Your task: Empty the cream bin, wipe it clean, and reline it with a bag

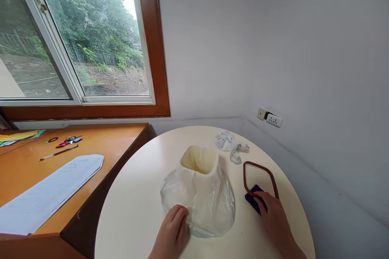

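A small cream bin [199, 166] stands on the round white table [133, 206], draped in a clear plastic bag [209, 202] that spreads out around its base. My left hand [173, 228] lies on the bag's lower left edge, fingers curled against the plastic. My right hand [272, 214] rests to the right of the bin with its fingers pressed on a dark blue folded object [253, 199]. That object sits at the near corner of a brown rectangular ring [258, 176] lying flat on the table.
Two crumpled white wrappers [231, 145] lie behind the bin. A wooden desk [100, 141] at the left carries papers [48, 192], a pen [59, 153] and small stationery. A window [75, 36] fills the upper left; a wall socket [270, 118] is at the right.
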`<state>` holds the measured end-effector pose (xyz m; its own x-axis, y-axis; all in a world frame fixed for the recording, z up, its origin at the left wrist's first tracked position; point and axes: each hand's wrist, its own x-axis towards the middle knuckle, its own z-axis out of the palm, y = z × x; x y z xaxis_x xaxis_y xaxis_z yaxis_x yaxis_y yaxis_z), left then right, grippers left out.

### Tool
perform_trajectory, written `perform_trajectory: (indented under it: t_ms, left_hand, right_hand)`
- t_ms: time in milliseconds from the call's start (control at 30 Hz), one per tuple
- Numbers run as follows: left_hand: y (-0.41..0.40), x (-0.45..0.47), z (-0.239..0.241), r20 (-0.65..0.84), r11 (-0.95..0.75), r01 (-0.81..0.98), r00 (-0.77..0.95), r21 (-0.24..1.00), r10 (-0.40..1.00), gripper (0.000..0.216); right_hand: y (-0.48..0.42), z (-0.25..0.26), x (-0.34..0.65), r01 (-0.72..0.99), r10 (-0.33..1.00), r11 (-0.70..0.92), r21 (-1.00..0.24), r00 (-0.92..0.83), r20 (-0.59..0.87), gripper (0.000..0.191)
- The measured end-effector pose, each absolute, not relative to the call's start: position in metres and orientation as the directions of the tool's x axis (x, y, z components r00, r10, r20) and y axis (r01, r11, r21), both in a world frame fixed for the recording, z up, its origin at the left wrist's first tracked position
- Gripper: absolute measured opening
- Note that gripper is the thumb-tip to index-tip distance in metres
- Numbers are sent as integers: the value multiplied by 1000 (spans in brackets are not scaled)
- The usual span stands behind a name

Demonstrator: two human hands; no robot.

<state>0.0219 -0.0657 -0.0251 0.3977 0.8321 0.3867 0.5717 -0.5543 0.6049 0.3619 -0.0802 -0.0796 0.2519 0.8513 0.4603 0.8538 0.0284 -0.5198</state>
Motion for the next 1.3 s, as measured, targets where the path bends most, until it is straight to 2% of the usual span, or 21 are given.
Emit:
perform_trajectory:
  t_ms: [133,267,433,633,800,967,1100,1300]
  left_hand:
    - [-66,20,-28,394,-502,589,312,634,864,13]
    - [-64,15,-32,435,-490,580,243,652,867,15]
    - [-58,9,-24,521,-514,565,167,646,837,20]
    - [-47,17,26,460,-426,501,63,753,886,18]
    - [-28,36,91,478,-473,324,69,819,876,19]
    - [-8,49,131,340,-348,31,158,937,927,57]
    - [6,49,140,328,-333,37,98,942,940,64]
    - [25,43,137,326,-332,139,65,933,943,49]
  right_hand:
    - [-82,-76,360,845,791,23,-535,312,526,28]
    - [-84,-72,358,868,722,73,-491,294,626,27]
    - [-86,-49,353,899,659,233,-371,135,740,20]
    - [-76,21,327,843,618,484,-236,-138,774,22]
    - [-60,77,292,765,598,622,-165,-328,732,22]
    - [-44,113,268,686,599,711,-153,-478,643,27]
    - [-29,127,262,655,615,736,-172,-540,575,30]
    - [-8,128,264,693,649,692,-200,-478,591,28]
